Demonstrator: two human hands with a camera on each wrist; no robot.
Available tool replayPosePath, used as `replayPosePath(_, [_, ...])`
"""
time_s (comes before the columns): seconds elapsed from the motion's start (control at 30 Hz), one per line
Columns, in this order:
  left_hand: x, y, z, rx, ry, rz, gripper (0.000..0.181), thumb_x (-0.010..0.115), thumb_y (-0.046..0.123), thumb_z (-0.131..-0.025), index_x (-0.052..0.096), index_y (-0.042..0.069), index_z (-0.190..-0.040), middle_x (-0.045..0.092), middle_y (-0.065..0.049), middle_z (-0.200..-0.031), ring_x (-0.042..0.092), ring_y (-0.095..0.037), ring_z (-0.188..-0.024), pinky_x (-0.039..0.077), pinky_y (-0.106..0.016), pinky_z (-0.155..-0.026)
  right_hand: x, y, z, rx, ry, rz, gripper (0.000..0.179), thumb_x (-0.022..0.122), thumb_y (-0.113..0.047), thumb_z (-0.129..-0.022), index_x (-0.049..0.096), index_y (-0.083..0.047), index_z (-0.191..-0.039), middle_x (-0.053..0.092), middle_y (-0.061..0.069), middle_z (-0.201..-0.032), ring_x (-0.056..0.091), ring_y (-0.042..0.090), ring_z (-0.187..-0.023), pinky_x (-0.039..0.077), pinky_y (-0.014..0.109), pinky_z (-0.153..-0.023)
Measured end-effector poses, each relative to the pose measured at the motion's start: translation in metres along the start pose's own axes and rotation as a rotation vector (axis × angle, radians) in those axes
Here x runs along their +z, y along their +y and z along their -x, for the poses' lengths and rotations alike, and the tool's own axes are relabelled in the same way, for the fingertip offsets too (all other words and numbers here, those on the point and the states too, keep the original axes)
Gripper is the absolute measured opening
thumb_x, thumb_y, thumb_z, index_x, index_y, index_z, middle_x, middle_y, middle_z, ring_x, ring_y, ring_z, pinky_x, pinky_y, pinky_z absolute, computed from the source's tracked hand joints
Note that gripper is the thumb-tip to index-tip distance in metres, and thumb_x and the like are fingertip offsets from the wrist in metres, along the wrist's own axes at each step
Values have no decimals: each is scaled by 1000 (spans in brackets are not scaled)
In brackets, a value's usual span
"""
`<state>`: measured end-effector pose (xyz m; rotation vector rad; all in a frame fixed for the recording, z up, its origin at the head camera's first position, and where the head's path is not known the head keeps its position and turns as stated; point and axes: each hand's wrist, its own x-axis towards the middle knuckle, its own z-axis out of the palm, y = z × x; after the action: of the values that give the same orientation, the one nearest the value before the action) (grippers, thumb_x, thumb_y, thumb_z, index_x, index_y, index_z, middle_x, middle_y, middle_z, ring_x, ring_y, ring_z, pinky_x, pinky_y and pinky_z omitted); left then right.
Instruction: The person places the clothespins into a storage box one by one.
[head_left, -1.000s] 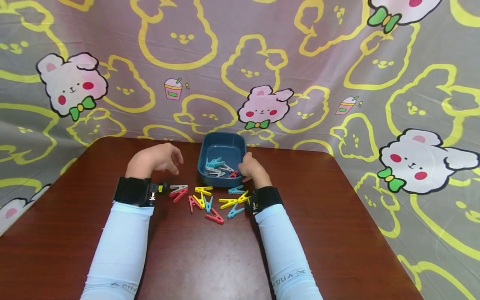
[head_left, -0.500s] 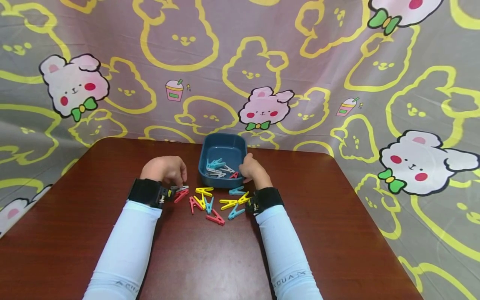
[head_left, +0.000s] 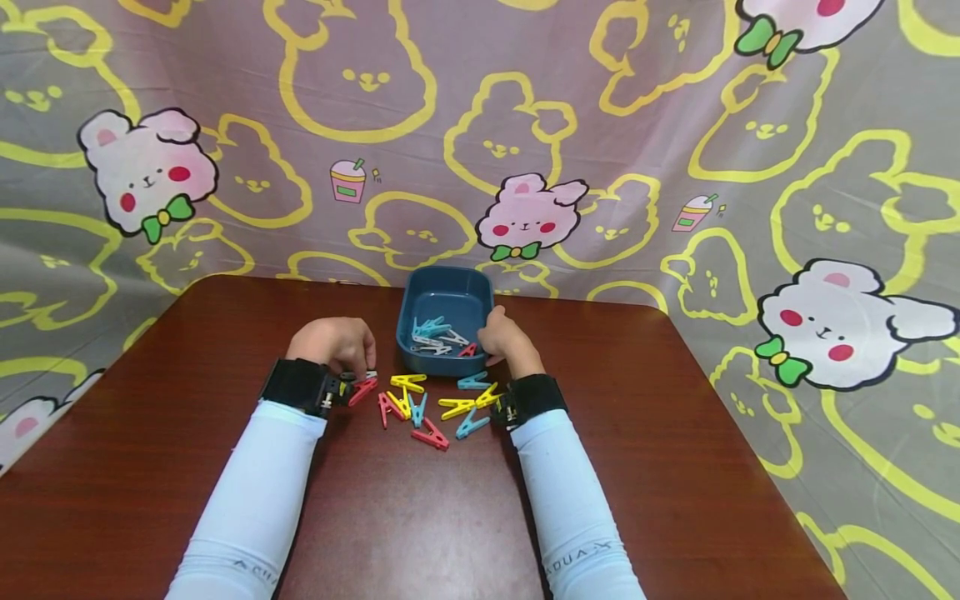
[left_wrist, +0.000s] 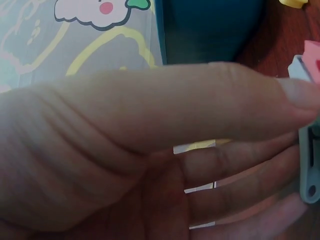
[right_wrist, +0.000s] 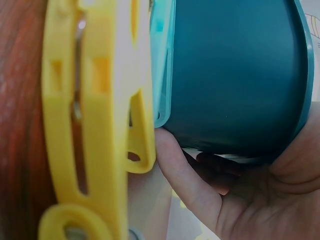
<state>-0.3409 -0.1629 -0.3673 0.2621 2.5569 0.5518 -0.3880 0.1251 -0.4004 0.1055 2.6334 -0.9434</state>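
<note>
My left hand (head_left: 335, 343) reaches down to a light grey clothespin (left_wrist: 306, 170), its thumb and fingers pinching it from both sides in the left wrist view. In the head view that clothespin is mostly hidden by the fingers. A red clothespin (head_left: 363, 392) lies right beside it. My right hand (head_left: 508, 340) grips the near right side of a dark blue plastic bin (head_left: 446, 365), thumb at the rim and the other fingers low against the outer wall. Inside the bin, blue clothespins (head_left: 431, 327), grey ones (head_left: 430, 349) and a red one lie heaped at the near end.
In front of the bin, several yellow clothespins (head_left: 457, 407), blue clothespins (head_left: 471, 423) and red clothespins (head_left: 431, 434) are scattered over the brown table (head_left: 405, 517). A patterned curtain (head_left: 420, 150) hangs behind the table's far edge, close to the bin.
My left hand has come down and to the right from above the table onto the grey clothespin, its fingers closing in. My right hand and the bin have stayed put.
</note>
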Motion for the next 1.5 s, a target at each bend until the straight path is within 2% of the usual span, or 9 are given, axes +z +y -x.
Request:
replayPosePath(0.13, [-1, -3, 0, 10, -14, -4, 13, 83, 5, -89, 80, 5, -102, 73, -12, -99, 66, -29, -93, 63, -36, -80, 0, 0, 0, 6, -3, 2, 77, 43, -21, -117, -7, -3, -173, 45, 26, -167, 77, 34, -106, 68, 39, -89])
replayPosePath(0.37, [-1, -5, -4, 19, -9, -3, 13, 82, 5, -89, 79, 5, -102, 72, -11, -98, 66, -28, -94, 64, -40, -83, 0, 0, -2, 7, 3, -5, 77, 44, -20, -117, -5, -2, -173, 45, 26, -167, 77, 35, -107, 68, 39, -88])
replayPosePath(0.57, [-4, -9, -6, 39, 38, -36, 15, 80, 6, -92, 79, 6, -106, 72, -12, -100, 63, -29, -93, 56, -34, -73, 0, -1, -2, 14, 14, -8, 77, 45, -20, -117, -4, -2, -173, 47, 26, -166, 78, 35, -106, 68, 40, -88])
replayPosePath(0.77, [-3, -11, -7, 64, 95, -50, 20, 78, 7, -94, 78, 5, -114, 73, -15, -105, 64, -31, -94, 54, -35, -74, 0, 0, -3, 14, 12, -10, 76, 44, -20, -117, -4, -2, -173, 46, 26, -166, 78, 35, -105, 68, 39, -87])
replayPosePath(1.0, [-4, -9, -8, 27, 54, -17, 30, 83, 4, -89, 75, 5, -117, 71, -15, -106, 62, -31, -94, 54, -35, -74, 0, -1, -3, 6, 20, -7, 74, 45, -20, -117, 0, -2, -172, 48, 26, -164, 79, 34, -102, 69, 38, -84])
replayPosePath(1.17, [-2, -11, -11, 10, 41, -27, 31, 81, 2, -87, 74, 6, -117, 70, -16, -108, 61, -30, -95, 54, -36, -75, 0, -2, -2, 9, 8, -16, 76, 45, -20, -117, -3, -2, -173, 45, 26, -167, 78, 35, -102, 68, 39, -85])
replayPosePath(1.5, [1, -13, -15, 48, 52, -45, 26, 76, 0, -91, 73, 6, -116, 70, -15, -107, 61, -29, -95, 51, -35, -75, 0, -1, -1, 9, 4, -16, 77, 44, -20, -117, -6, -3, -173, 45, 26, -167, 78, 34, -99, 68, 38, -84])
